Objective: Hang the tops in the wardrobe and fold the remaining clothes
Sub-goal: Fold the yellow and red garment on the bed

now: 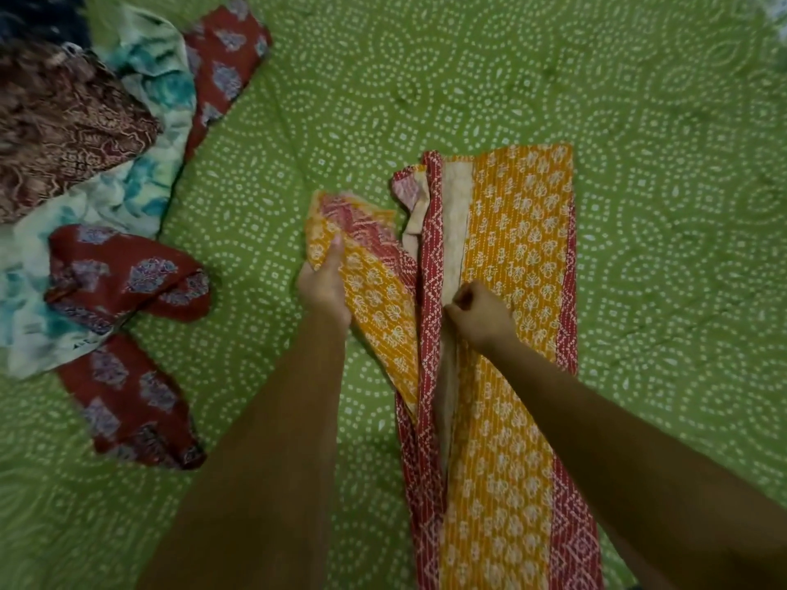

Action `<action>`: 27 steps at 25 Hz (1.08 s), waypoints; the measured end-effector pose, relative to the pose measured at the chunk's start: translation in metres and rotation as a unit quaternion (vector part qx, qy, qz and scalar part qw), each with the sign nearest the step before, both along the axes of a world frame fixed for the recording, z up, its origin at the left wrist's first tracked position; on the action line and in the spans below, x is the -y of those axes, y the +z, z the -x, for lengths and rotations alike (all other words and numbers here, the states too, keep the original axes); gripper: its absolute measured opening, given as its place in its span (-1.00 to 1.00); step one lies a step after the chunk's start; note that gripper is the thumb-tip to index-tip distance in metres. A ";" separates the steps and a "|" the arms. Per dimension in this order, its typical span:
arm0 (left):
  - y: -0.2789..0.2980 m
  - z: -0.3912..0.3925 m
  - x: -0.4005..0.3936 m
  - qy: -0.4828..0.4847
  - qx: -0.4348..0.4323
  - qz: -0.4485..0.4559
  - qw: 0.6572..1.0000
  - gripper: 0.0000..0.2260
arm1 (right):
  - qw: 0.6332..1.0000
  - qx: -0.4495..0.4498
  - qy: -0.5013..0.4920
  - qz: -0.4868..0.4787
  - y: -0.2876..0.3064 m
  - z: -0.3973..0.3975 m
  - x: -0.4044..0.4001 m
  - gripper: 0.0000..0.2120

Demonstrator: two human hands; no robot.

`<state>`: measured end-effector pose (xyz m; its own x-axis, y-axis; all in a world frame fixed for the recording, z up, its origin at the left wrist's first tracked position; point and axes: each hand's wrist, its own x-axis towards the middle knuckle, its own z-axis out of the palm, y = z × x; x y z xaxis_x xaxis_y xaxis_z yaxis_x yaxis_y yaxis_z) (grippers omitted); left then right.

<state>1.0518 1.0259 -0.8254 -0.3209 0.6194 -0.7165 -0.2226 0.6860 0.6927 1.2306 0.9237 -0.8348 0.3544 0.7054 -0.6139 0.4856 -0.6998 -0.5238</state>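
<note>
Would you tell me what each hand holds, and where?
Both grip the orange garment: left hand its folded-over flap, right hand the red-trimmed edge mid-length.

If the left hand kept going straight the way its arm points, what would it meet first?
The left hand already grips the folded-over orange flap of the orange garment. Beyond the flap's far edge, likely only bare green bedsheet; depth is unclear.

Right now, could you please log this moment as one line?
left hand grips orange-and-red printed cotton garment | right hand pinches it | on green dotted bedsheet
</note>
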 end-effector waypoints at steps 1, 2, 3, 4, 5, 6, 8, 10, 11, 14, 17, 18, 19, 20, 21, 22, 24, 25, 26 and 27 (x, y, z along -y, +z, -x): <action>-0.003 0.015 0.005 0.031 0.021 -0.028 0.999 -0.39 | 1.000 0.005 -0.006 -0.006 0.000 0.001 0.002 -0.87; -0.005 0.032 0.012 0.053 0.053 -0.056 0.996 -0.49 | 1.000 0.007 -0.012 -0.014 0.001 0.003 0.004 -0.87; -0.006 0.048 0.020 0.072 0.093 -0.070 0.991 -0.58 | 1.000 0.010 -0.017 -0.021 0.003 0.005 0.006 -0.88; -0.007 0.064 0.028 0.087 0.127 -0.078 0.985 -0.60 | 0.999 0.013 -0.022 -0.031 0.006 0.008 0.008 -0.88; -0.007 0.078 0.035 0.094 0.155 -0.084 0.980 -0.58 | 0.998 0.028 -0.019 -0.043 0.010 0.012 0.011 -0.87; -0.006 0.089 0.040 0.104 0.184 -0.083 0.974 -0.54 | 0.996 0.065 -0.006 -0.063 0.014 0.017 0.014 -0.84; 0.001 0.101 0.045 0.077 0.232 -0.056 0.968 -0.59 | 0.978 0.171 0.054 -0.106 0.024 0.031 0.020 -0.69; 0.018 0.096 0.040 0.016 0.251 -0.041 0.967 -0.77 | 0.956 0.221 0.130 -0.144 0.035 0.051 0.024 -0.59; 0.021 0.093 0.036 -0.012 0.232 -0.034 0.972 -0.74 | 0.948 0.216 0.173 -0.157 0.039 0.063 0.025 -0.54; 0.030 0.075 0.023 -0.102 0.205 -0.032 0.973 -0.73 | 0.921 0.178 0.318 -0.141 0.037 0.098 0.024 -0.34; 0.019 0.063 0.019 -0.181 -0.025 -0.066 0.981 -0.55 | 0.927 0.166 0.322 -0.098 0.023 0.126 0.014 -0.18; 0.014 0.063 0.017 -0.184 -0.096 -0.073 0.975 -0.47 | 0.940 0.160 0.286 -0.092 0.021 0.131 0.008 -0.17; 0.011 0.065 0.016 -0.183 -0.137 -0.081 0.970 -0.41 | 0.951 0.155 0.252 -0.091 0.020 0.135 0.002 -0.17; 0.006 0.068 0.015 -0.176 -0.155 -0.097 0.967 -0.36 | 0.955 0.157 0.233 -0.094 0.021 0.138 -0.005 -0.19; 0.002 0.073 0.014 -0.163 -0.149 -0.119 0.968 -0.30 | 0.955 0.162 0.229 -0.100 0.022 0.141 -0.011 -0.22; -0.003 0.077 0.013 -0.140 -0.125 -0.140 0.972 -0.24 | 0.953 0.162 0.230 -0.109 0.024 0.144 -0.016 -0.28; -0.009 0.084 0.011 -0.127 -0.111 -0.147 0.975 -0.23 | 0.960 0.130 0.214 -0.129 0.026 0.150 -0.030 -0.41; -0.010 0.088 0.009 -0.150 -0.149 -0.143 0.967 -0.24 | 0.967 0.106 0.190 -0.132 0.026 0.154 -0.038 -0.48; -0.014 0.093 0.006 -0.183 -0.192 -0.146 0.953 -0.27 | 0.975 0.082 0.160 -0.132 0.026 0.156 -0.047 -0.56; -0.017 0.098 0.004 -0.207 -0.223 -0.146 0.941 -0.30 | 0.981 0.060 0.127 -0.131 0.027 0.156 -0.055 -0.63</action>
<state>0.9539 1.0224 -0.8424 -0.2379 0.9074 -0.3465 0.3799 0.4153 0.8266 1.0743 0.9789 -0.8074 0.2051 0.9087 -0.3637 0.6962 -0.3966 -0.5984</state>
